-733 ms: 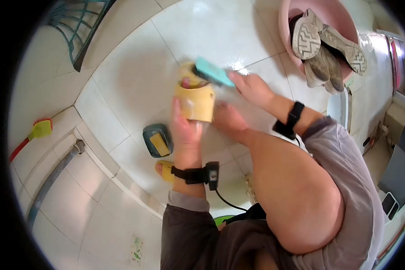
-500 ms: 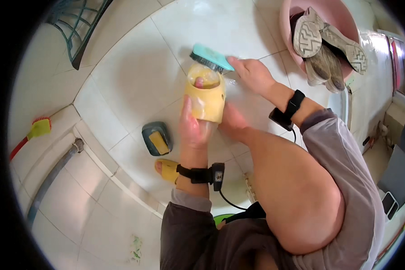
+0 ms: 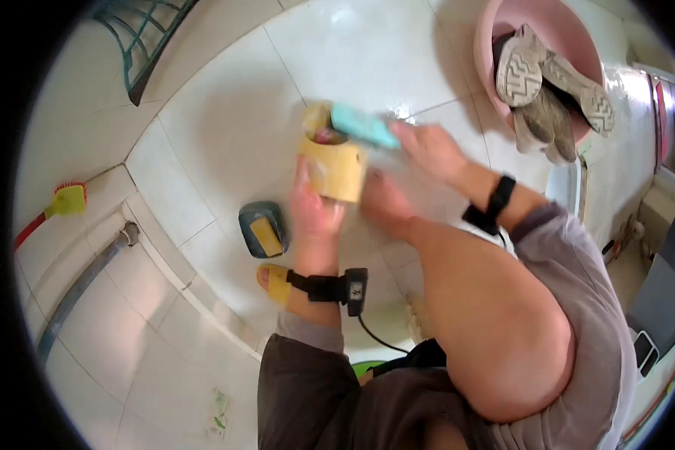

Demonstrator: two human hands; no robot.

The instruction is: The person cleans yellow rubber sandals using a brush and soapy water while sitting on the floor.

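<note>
My left hand (image 3: 315,214) is inside a yellow slipper (image 3: 334,171), its thumb along the outer left side and fingertips showing in the opening. Whitish suds streak the strap. My right hand (image 3: 433,154) grips one end of a teal scrub brush (image 3: 364,125), which lies across the upper right edge of the slipper. Motion blurs the brush, and its bristles are hidden on the underside. Left of my left wrist, a dark soap dish (image 3: 251,225) holds a yellow bar of soap (image 3: 265,237). Just below it shows part of another yellow slipper (image 3: 274,283), with toes in it.
Several dirty shoes (image 3: 547,112) lie in a pink basin (image 3: 491,22) at the upper right. A green brush with a red handle (image 3: 67,201) and a grey pipe (image 3: 82,289) are along the left. My bare knee (image 3: 502,330) rises below the right forearm. White tiles cover the wet floor (image 3: 232,135).
The brush has shifted slightly right and down along the slipper, with my right hand. The slipper and my left hand have moved a little left. The view has also tilted slightly.
</note>
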